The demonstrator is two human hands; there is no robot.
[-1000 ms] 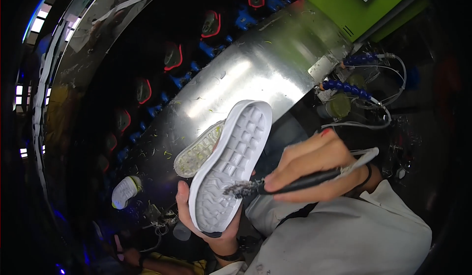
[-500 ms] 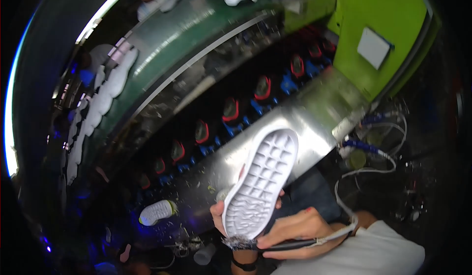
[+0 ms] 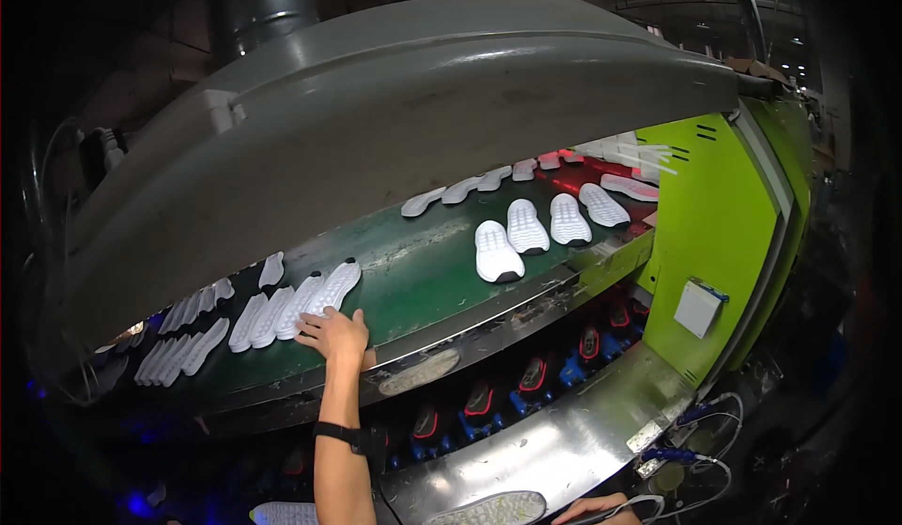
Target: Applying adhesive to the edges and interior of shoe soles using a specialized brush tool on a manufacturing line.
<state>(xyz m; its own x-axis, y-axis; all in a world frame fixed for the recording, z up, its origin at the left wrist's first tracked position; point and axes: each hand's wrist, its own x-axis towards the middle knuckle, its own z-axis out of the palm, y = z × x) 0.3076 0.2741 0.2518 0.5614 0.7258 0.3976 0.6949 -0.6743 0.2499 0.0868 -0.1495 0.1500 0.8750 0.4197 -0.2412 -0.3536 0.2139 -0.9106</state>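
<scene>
My left hand (image 3: pixel 334 337) reaches over the green conveyor belt (image 3: pixel 413 285) with its fingers spread. Its fingertips rest on the lower end of a white shoe sole (image 3: pixel 335 287), the rightmost of a slanted row. This sole has a black tip at its far end, and another white sole (image 3: pixel 299 305) lies close against it on the left. At the lower edge, my right hand (image 3: pixel 606 506) is partly cut off, closed around the dark handle of a brush (image 3: pixel 594 516) with a pale hose by it; the bristles are out of view.
More white soles (image 3: pixel 499 254) lie further right on the belt. A grey hood (image 3: pixel 395 121) overhangs it, and a green panel (image 3: pixel 723 243) closes the right side. Below are red-rimmed shapes on blue holders (image 3: pixel 478 399), a metal ledge (image 3: pixel 536 464) and a yellow-edged sole (image 3: pixel 498 509).
My left hand has gone from holding a white sole before me to reaching forward onto the belt. My right hand and brush have drawn down to the lower edge. The view has tilted up.
</scene>
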